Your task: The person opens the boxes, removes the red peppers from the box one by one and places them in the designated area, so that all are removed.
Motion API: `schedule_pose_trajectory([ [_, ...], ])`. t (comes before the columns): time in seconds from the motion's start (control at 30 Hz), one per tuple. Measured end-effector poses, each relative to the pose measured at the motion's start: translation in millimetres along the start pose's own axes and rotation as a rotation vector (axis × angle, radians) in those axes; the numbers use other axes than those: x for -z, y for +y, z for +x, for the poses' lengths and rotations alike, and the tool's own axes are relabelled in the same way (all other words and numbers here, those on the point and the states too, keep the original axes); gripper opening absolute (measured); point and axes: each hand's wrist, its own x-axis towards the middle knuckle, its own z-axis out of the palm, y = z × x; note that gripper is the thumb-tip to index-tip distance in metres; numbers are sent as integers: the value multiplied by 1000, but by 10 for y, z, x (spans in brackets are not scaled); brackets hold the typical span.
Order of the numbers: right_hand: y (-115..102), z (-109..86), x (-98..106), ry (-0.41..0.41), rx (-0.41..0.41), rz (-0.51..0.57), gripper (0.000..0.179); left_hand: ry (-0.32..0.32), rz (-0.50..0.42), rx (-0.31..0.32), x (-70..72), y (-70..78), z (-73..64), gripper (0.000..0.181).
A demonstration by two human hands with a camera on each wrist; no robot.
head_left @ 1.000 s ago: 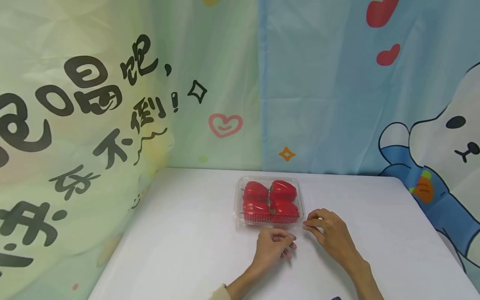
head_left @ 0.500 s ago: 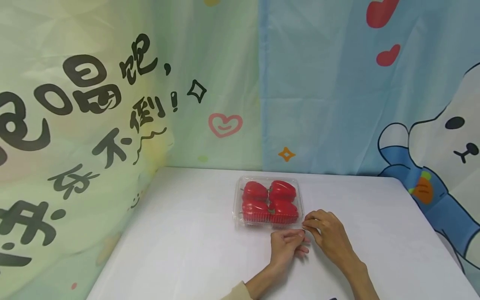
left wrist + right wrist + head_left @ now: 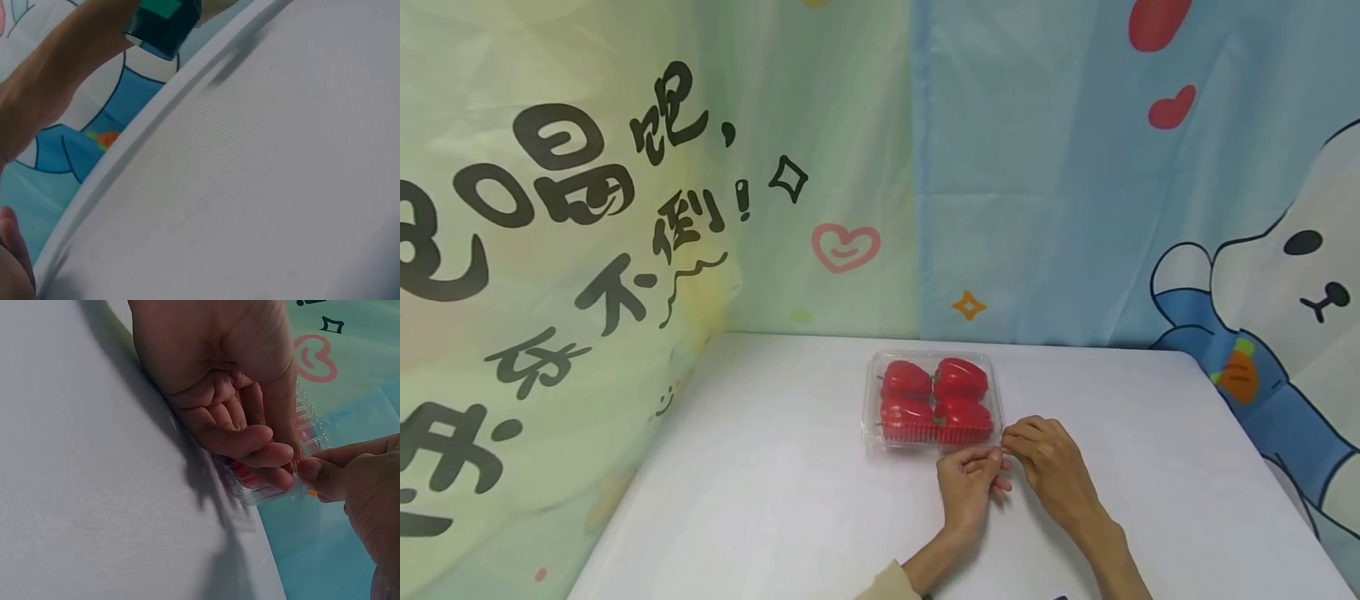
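A clear plastic clamshell box (image 3: 868, 417) holding several red bell peppers (image 3: 961, 379) sits on the white table, its lid down. At its near right corner, my right hand (image 3: 1048, 458) pinches the edge between thumb and forefinger. My left hand (image 3: 964, 493) meets it there, thumb and forefinger pinching the same corner; its other fingers are loosely curled. The right wrist view shows the left hand (image 3: 228, 394) in front of the box (image 3: 256, 494), hiding much of it, and the right hand's thumb and finger (image 3: 322, 472) at the corner.
The white-covered table (image 3: 760, 500) ends at a printed cloth backdrop (image 3: 1015, 183) close behind the box. A small dark object (image 3: 1060, 597) shows at the bottom edge. In the left wrist view, a dark device with a green patch (image 3: 164, 28) is beside a forearm (image 3: 69, 56).
My left hand has moved right and slightly forward until its fingertips meet the right hand's at the box corner. The right hand stays by that corner, its fingertips now at the edge.
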Motion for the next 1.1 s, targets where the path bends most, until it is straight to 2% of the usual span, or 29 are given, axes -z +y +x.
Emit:
schedule_pose_trajectory([
  [0.27, -32, 4, -2, 1, 8, -39, 28, 63, 18, -75, -72, -40, -10, 17],
  [0.5, -52, -48, -35, 8, 18, -80, 36, 121, 44, -119, -130, -40, -2, 10],
  [0.77, -34, -38, -71, 47, 114, -26, 40, 149, 36, -158, -155, -63, 19, 8],
  [1.1, -7, -38, -93, 66, 162, -24, 41, 148, 21, -105, -159, -75, 21, 10],
])
